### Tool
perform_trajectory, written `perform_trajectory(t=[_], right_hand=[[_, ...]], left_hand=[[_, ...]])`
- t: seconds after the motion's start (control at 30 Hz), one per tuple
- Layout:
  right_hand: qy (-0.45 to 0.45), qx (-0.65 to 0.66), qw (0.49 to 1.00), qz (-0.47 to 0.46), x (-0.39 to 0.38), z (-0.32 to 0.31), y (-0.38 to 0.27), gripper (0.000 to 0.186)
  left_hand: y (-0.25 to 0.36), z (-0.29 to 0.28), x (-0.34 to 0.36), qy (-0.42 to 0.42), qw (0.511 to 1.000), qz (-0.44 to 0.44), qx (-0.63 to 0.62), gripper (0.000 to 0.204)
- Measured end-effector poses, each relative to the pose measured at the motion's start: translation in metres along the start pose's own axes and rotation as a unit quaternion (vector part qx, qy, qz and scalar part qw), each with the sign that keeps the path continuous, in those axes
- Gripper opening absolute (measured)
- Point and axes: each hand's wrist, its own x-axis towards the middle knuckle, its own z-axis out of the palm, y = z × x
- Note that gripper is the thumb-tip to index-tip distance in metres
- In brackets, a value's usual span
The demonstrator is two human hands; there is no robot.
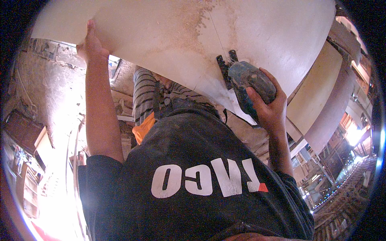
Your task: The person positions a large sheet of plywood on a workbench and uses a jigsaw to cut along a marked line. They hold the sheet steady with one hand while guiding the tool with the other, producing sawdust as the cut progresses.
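A large white board (157,44) spans the space in front of me, its near edge running slantwise. At the left, my left hand (93,47) grips that edge, thumb on the top face and fingers hidden beneath. My right hand (273,105) is wrapped around the body of a dusty dark jigsaw (254,82). The black base plate (223,69) of the jigsaw rests on the board near its front edge. From the base plate a thin dark line runs away across the board, with brown sawdust (197,18) scattered about it. The jigsaw's blade cannot be made out.
Large flat panels (317,94) stand or lie at the right, beyond the white board. Beneath the board's edge are my striped trousers (144,90) and an orange cloth (142,127). Shelving with wood pieces (30,188) is at the lower left, beside strong glare.
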Motion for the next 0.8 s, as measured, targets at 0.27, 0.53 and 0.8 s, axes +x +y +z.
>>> perform_trajectory(t=[0.27, 0.53, 0.8], right_hand=[[-0.004, 0.005, 1.0, -0.019, 0.002, 0.001, -0.001, 0.058], [-0.001, -0.002, 1.0, -0.008, 0.001, 0.0, -0.002, 0.059], [0.012, 0.01, 1.0, -0.009, 0.005, 0.002, 0.0, 0.056]], left_hand=[[-0.007, -0.01, 0.014, -0.014, 1.0, 0.019, -0.014, 0.081], [0.015, 0.014, -0.032, 0.026, 0.998, 0.041, 0.032, 0.078], [0.008, 0.006, -0.019, -0.002, 0.999, 0.039, 0.004, 0.077]])
